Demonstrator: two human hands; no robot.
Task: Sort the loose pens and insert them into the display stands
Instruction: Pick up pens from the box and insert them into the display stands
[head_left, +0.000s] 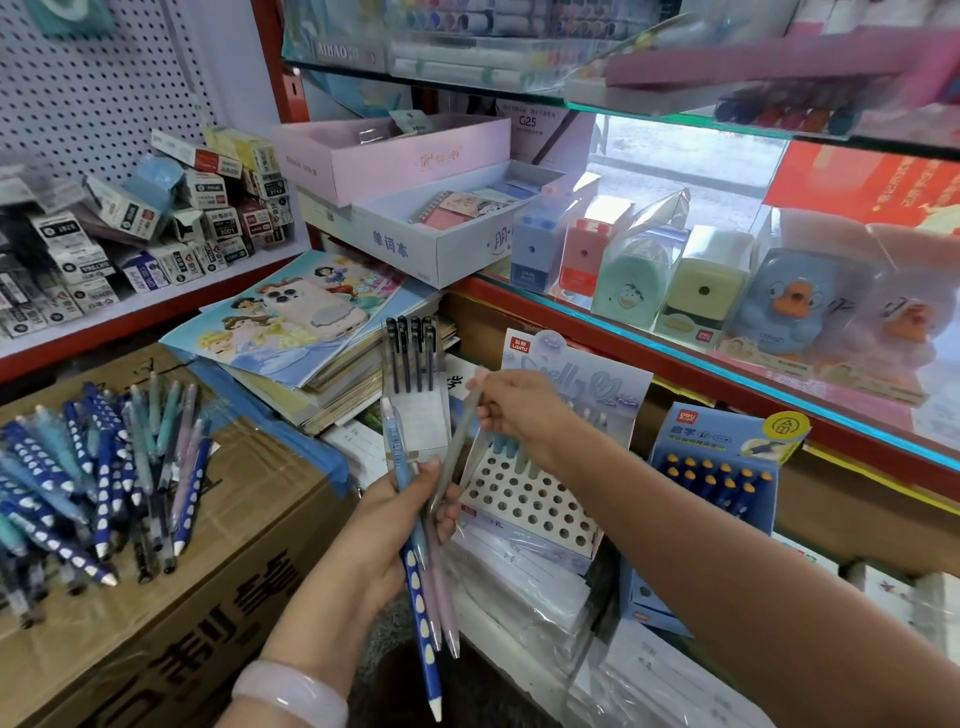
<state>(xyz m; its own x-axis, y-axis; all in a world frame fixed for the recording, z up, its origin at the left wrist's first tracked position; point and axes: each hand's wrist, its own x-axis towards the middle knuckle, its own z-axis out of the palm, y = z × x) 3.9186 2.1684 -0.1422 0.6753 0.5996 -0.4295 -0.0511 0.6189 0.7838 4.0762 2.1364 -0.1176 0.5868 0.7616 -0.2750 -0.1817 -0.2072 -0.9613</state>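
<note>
The left hand (400, 525) works as a holder: its fingers wrap a small bunch (428, 587) of mixed pens, tips pointing down toward 6 o'clock, so the right hand is free to pick singles out. The bunch holds a dark blue pen with white dimples (423, 634), a pinkish one and at least one light blue one whose top rises toward 12 o'clock.

The right hand (519, 410) reaches in from 4 o'clock, forearm stretched across the shelf front, and pinches the upper end of a grey pen (457, 457) between thumb and fingertips. That pen slants down to 7 o'clock, its lower end among the left hand's fingers; it seems to be coming out of the bunch, though blur makes this uncertain.

Just beyond the right wrist sits the white stand (524, 509), its grid of holes mostly unfilled (a few pale pens stand in the back row), probably the grey pen's destination. At 3 o'clock a blue stand (722, 467) already carries dimpled pens, fitting the dark blue one. At 9 o'clock the loose pile (88, 478) lies on a carton (234, 571), still to sort.
</note>
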